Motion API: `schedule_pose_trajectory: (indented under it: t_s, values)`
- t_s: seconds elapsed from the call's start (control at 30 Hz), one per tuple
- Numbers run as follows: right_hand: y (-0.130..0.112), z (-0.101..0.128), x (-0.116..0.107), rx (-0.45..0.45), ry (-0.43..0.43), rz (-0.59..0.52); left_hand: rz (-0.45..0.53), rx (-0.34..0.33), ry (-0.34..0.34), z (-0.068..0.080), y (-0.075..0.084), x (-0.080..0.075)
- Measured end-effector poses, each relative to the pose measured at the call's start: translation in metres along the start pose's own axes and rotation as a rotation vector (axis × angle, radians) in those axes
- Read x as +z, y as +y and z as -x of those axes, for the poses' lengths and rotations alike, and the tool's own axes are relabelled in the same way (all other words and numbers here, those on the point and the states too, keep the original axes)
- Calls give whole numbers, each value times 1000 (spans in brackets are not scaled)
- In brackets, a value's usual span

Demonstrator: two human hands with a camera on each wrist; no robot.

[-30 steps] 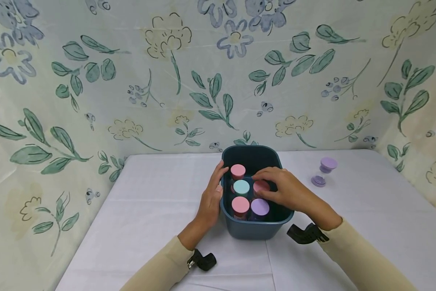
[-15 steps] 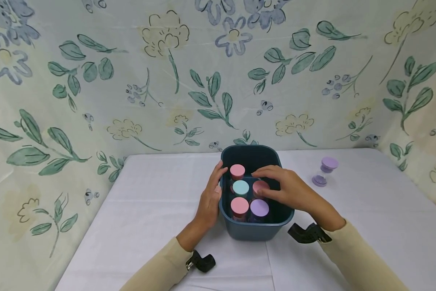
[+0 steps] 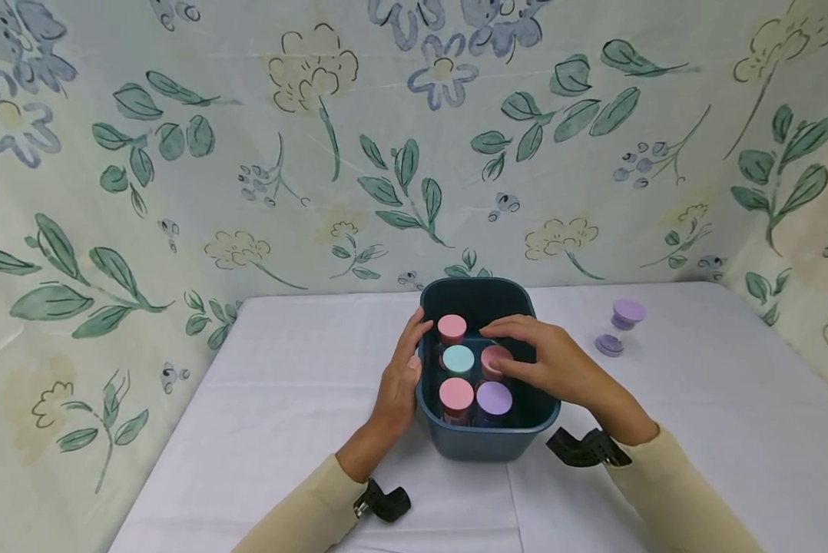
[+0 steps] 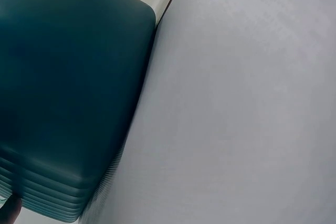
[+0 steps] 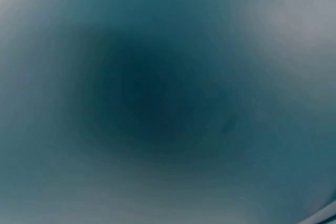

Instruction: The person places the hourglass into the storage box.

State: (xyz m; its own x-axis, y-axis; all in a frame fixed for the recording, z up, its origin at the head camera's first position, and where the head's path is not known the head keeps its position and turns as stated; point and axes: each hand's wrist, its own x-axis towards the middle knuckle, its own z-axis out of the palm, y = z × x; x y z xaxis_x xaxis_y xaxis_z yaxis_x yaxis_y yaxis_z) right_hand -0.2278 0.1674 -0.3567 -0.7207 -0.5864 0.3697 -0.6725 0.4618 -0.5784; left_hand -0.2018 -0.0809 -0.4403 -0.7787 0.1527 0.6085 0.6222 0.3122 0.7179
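Note:
In the head view, a dark teal bin point(image 3: 486, 442) stands mid-table with several sand timers upright inside. Against its left wall lies my left hand point(image 3: 396, 384), fingers reaching up along the side and thumb at the rim. A fingertip point(image 4: 10, 208) shows by the ribbed teal wall in the left wrist view. My right hand point(image 3: 555, 361) reaches over the right rim. Its thumb overlaps the lid of a darker pink sand timer point(image 3: 493, 355), while the fingertips stretch just past that lid's far side, apart from it. The timer's lower part is hidden. Only blurred teal fills the right wrist view.
Inside the bin are also pink sand timers point(image 3: 452, 326) point(image 3: 456, 394), a mint-topped sand timer point(image 3: 458, 359) and a purple-topped sand timer point(image 3: 494, 398). Another purple sand timer point(image 3: 620, 326) stands at the table's back right. Behind the table point(image 3: 317, 430) hangs a floral cloth point(image 3: 359, 192).
My right hand has shifted very slightly to the right, and its thumb has come a little higher over the pink lid. The left hand and the bin stay put; the head view drifts slightly.

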Motion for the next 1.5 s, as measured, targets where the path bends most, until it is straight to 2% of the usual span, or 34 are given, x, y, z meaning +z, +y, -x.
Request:
schedule_pose_trajectory:
  t_s: [0.33,0.87,1.5]
  values:
    - [2,-1,1,-32,14,7,7,-5,-4,0,0,-2]
    - [-2,-4,-5,28,39,5,3,7,-1,0,0,-2]
    - [18,0,-26,92,233,15,-8,11,4,-1,1,0]
